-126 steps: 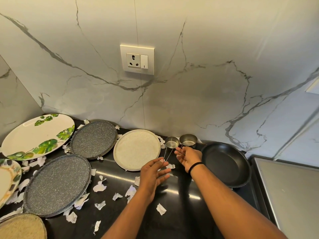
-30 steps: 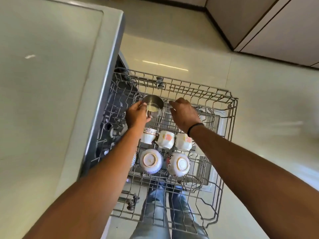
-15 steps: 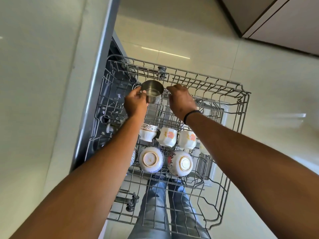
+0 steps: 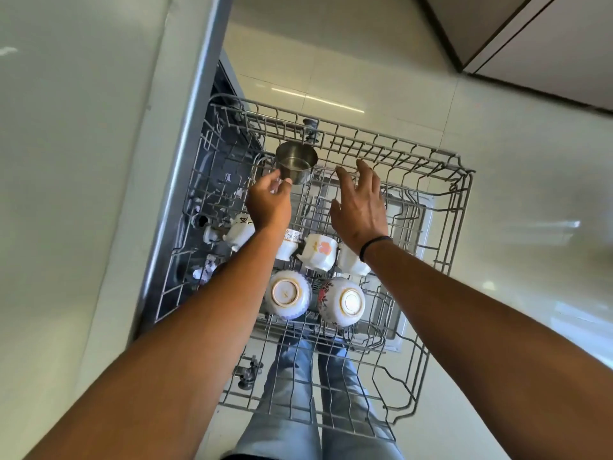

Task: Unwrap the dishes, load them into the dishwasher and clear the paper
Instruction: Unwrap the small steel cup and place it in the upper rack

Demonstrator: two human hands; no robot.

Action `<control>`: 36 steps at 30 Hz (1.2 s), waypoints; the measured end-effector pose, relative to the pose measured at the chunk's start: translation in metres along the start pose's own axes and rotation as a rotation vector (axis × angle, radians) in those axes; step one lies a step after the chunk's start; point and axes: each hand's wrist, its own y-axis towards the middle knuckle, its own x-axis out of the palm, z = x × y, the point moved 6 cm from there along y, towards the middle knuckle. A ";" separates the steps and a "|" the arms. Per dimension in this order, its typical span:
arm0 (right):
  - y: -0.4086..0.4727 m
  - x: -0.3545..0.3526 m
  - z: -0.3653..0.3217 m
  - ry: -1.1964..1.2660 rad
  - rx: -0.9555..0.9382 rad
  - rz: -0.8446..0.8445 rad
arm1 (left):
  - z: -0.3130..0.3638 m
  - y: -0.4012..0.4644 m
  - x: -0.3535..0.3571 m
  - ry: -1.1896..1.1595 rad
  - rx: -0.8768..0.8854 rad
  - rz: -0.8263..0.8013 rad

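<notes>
Steel catches the light: one small round stainless measuring cup [image 4: 296,162], mouth up, hovers over the far left of the pulled-out grey wire dishwasher rack [image 4: 441,227]. The left hand [image 4: 269,202] has it, fingers [image 4: 288,181] pinched on the cup's near side, so the cup sits just beyond the fingertips, toward the rack's back rail. Any handle is hidden; I cannot tell its long axis. The right hand [image 4: 360,207] is alongside, fingers spread and straight, clamped on nothing, tips just above the wires to the cup's right. The left hand is plainly nearer, so the placing looks to be its job: tip the cup over and down onto the tines right below.

The count: one steel cup. Three white patterned mugs [image 4: 317,252] in a row nearer the body, possibly a fourth behind the left forearm. Two upturned round floral bowls [image 4: 288,295] nearer still. White paper scraps [image 4: 205,272] sit at the rack's left edge.
</notes>
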 end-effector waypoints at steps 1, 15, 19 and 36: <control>-0.006 -0.003 0.000 0.009 0.007 -0.003 | 0.001 -0.007 -0.001 0.013 0.005 -0.011; -0.130 -0.123 -0.028 0.233 -0.148 0.056 | 0.059 -0.150 -0.076 -0.002 0.158 -0.192; -0.155 -0.150 -0.020 0.447 -0.108 0.061 | 0.063 -0.197 -0.114 -0.076 0.193 -0.193; -0.224 -0.150 -0.270 0.562 -0.574 -0.163 | 0.009 -0.293 -0.367 -0.207 0.236 0.273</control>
